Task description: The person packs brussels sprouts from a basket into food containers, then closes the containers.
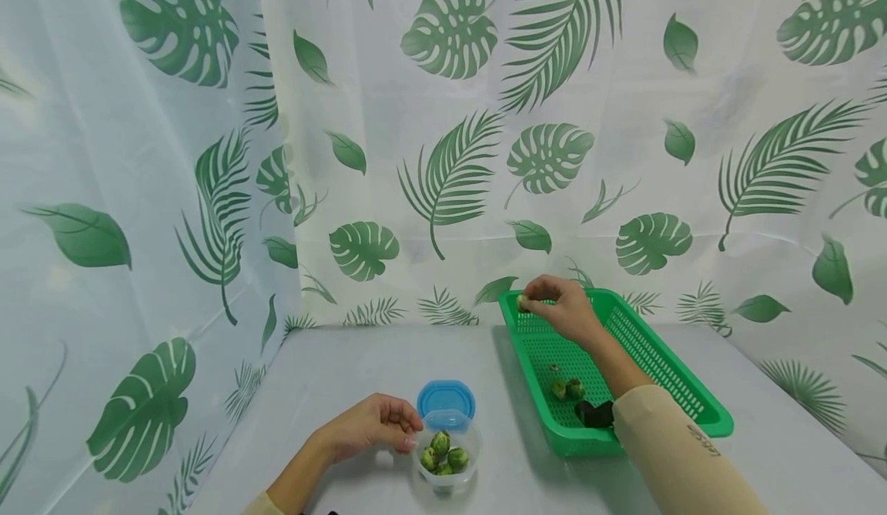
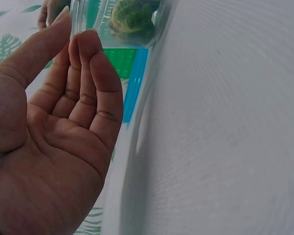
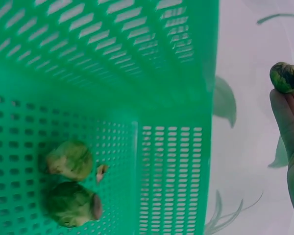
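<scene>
My right hand (image 1: pixel 564 311) pinches a Brussels sprout (image 1: pixel 523 303) between thumb and fingertips, above the far left corner of a green basket (image 1: pixel 714 423). In the right wrist view the sprout (image 3: pixel 284 77) shows a dark patch. On the basket's floor lie two sprouts (image 3: pixel 71 160) and a small pale scrap (image 3: pixel 102 172). My left hand (image 1: pixel 377 426) holds the rim of a clear plastic container (image 1: pixel 443 480) with thumb and fingertips, its palm showing in the left wrist view. Several sprouts (image 1: pixel 457 459) sit in that container.
A blue lid (image 1: pixel 446 398) lies flat on the table just behind the container. A black object (image 1: pixel 594 414) shows beside the right sleeve, over the basket's near end. Leaf-printed sheeting (image 1: pixel 450 192) hangs behind and to the left of the white table (image 1: pixel 277 392).
</scene>
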`<action>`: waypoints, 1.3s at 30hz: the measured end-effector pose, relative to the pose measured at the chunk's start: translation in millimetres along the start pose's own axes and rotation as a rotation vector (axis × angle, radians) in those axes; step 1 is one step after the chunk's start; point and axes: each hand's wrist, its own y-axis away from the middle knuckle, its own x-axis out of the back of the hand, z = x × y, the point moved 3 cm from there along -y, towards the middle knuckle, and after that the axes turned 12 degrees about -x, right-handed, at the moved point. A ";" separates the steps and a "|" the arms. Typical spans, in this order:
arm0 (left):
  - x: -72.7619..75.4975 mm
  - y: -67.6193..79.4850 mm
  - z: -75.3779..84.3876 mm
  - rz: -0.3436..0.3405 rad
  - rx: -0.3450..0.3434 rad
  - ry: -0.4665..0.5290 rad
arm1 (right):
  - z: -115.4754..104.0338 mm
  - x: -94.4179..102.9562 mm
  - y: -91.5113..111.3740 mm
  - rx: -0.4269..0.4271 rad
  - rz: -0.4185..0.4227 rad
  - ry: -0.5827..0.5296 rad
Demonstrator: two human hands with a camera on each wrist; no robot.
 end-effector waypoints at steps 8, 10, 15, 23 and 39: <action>-0.2 0.7 0.5 -0.005 -0.006 0.003 | -24.4 -9.0 -1.3 0.031 -0.021 -0.016; -0.4 0.7 0.4 -0.007 -0.005 0.003 | -31.1 -11.8 -1.1 0.047 -0.027 -0.015; -0.9 0.4 0.1 -0.005 -0.005 0.001 | -49.1 -18.8 -0.1 0.087 -0.040 -0.027; -0.3 0.3 1.4 0.001 -0.008 0.000 | -74.0 -31.0 3.8 0.151 -0.081 -0.102; 2.9 -1.0 -1.1 0.002 -0.006 -0.017 | -104.5 -44.3 18.9 0.172 -0.033 -0.073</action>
